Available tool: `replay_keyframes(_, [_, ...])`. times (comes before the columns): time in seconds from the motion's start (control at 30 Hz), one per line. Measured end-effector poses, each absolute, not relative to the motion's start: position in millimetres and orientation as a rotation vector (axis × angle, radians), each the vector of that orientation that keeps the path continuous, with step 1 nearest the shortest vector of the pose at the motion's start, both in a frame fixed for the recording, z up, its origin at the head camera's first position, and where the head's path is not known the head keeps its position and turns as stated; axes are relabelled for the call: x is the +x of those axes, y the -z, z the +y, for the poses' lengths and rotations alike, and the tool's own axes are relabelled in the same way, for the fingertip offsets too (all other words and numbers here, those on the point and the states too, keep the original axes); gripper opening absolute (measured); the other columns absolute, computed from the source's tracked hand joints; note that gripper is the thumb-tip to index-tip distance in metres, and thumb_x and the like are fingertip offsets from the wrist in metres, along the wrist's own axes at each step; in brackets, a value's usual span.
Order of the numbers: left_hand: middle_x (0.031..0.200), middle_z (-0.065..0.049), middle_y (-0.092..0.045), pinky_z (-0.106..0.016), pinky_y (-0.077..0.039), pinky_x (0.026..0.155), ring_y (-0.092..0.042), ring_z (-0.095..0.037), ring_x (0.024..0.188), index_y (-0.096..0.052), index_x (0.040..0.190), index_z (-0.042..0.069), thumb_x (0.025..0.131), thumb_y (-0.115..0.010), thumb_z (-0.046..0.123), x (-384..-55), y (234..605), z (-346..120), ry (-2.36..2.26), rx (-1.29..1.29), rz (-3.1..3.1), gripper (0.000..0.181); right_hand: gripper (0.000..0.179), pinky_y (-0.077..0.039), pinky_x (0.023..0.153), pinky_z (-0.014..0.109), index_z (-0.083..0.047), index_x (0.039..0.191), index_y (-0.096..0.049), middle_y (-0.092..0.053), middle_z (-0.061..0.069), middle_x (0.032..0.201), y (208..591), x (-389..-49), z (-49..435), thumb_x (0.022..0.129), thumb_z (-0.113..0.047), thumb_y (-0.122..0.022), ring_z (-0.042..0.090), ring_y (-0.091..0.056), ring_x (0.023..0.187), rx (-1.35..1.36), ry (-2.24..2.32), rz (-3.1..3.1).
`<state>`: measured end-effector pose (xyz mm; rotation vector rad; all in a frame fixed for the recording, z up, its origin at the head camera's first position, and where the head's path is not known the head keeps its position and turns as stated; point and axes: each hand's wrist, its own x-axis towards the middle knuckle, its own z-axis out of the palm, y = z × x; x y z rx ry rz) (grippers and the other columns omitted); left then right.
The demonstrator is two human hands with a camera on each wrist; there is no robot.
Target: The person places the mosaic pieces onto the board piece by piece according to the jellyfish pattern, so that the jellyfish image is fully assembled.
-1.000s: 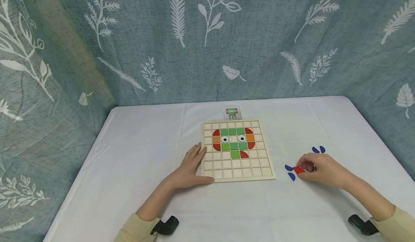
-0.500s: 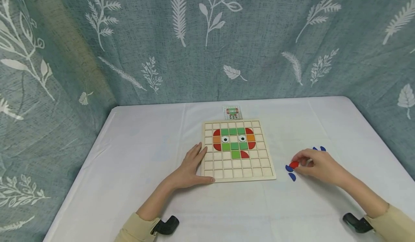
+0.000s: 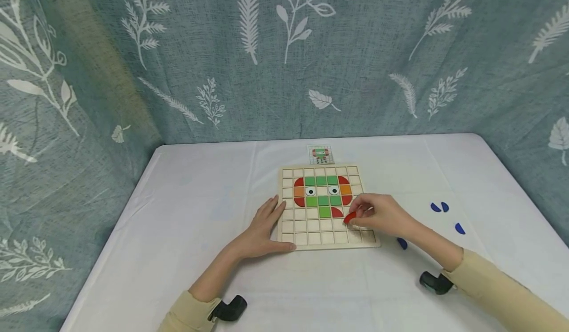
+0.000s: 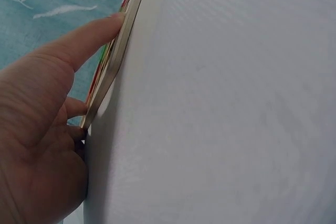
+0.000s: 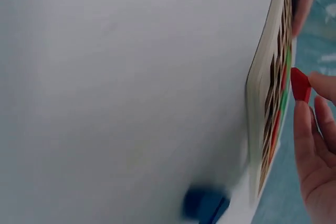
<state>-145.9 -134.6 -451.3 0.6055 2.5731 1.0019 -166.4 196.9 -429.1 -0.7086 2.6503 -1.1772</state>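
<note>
A wooden grid board (image 3: 311, 240) lies on the table, bearing green, red and orange tiles and two eye tiles in a face-like pattern. My left hand (image 3: 259, 230) rests against its left side, fingers on the left edge and thumb (image 4: 100, 32) on the near edge. Over the right part of the board, my right hand (image 3: 381, 214) pinches a red tile (image 3: 349, 218) between thumb and fingertips; in the right wrist view this red tile (image 5: 300, 84) is tilted, just above the board. A placed red quarter-round tile (image 3: 337, 212) sits beside a green tile (image 3: 325, 212).
A small picture card (image 3: 320, 154) lies behind the board. Several blue half-round tiles are to the right: one blue tile (image 3: 402, 243) close to my forearm, another blue tile (image 3: 460, 228) farther right. A patterned curtain (image 3: 266, 104) hangs behind the white table (image 3: 200, 184).
My right hand has picked up the red tile from among the blue ones and carried it left, over the board. A blue tile at right has come into sight. My left hand stays put.
</note>
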Motion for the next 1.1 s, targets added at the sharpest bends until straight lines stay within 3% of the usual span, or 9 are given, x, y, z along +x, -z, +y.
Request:
replay_keyframes(0.47, [0.163, -0.015, 0.0, -0.06, -0.012, 0.113, 0.006, -0.032, 0.148, -0.016, 0.156, 0.006, 0.08, -0.078, 0.045, -148.0, 452.9, -135.3, -1.009, 0.609, 2.565, 0.107, 0.015, -0.054, 0.074, 0.027, -0.015, 0.094, -0.07, -0.066, -0.009, 0.087, 431.7, -189.6, 133.7, 0.083, -0.012, -0.079, 0.008, -0.063, 0.081, -0.897, 1.246, 2.571])
replay_keyframes(1.1, [0.163, -0.014, 0.0, -0.061, -0.013, 0.113, 0.005, -0.031, 0.148, -0.016, 0.156, 0.006, 0.079, -0.078, 0.046, -148.4, 454.1, -135.8, -1.012, 0.602, 2.565, 0.106, 0.016, -0.052, 0.073, 0.025, -0.011, 0.1, -0.07, -0.066, -0.004, 0.095, 437.7, -192.7, 122.8, 0.086, -0.009, -0.076, 0.008, -0.06, 0.081, -1.073, 1.053, 2.639])
